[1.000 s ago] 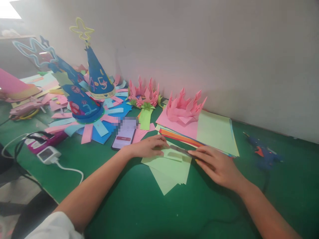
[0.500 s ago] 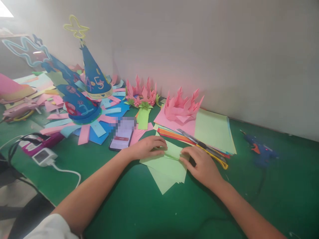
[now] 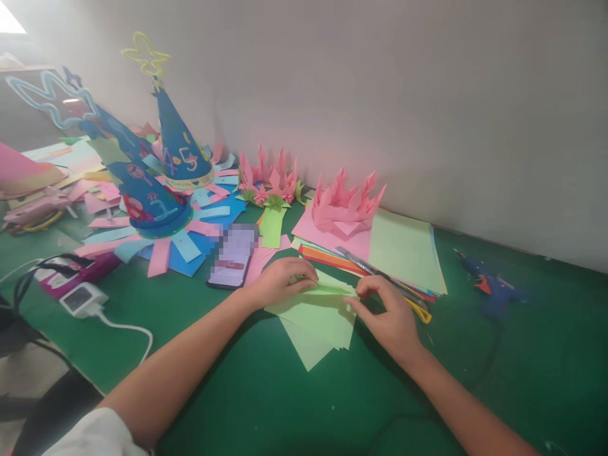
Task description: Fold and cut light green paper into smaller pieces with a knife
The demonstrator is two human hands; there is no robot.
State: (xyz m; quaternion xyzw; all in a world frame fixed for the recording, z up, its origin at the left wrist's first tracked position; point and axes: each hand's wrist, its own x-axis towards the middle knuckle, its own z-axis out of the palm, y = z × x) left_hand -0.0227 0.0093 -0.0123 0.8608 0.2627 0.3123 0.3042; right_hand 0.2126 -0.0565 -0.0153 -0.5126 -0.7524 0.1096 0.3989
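Utility knife [image 3: 373, 269]: now set down, freeing right hand [image 3: 386, 316].
Folded light-green paper [image 3: 330, 291]: left hand [image 3: 280, 282] and right hand pinch opposite ends.

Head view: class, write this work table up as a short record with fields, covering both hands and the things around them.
Left grip: at the left end of the folded paper
Right grip: pinching its right end
Underneath: light green sheets, overlapping
Paper stack: beyond the hands, pink crown on top
Phone: flat, left of the sheets
Blue hat: farther left, cone-shaped
Glue gun: far right
Phone screen text: unreadable
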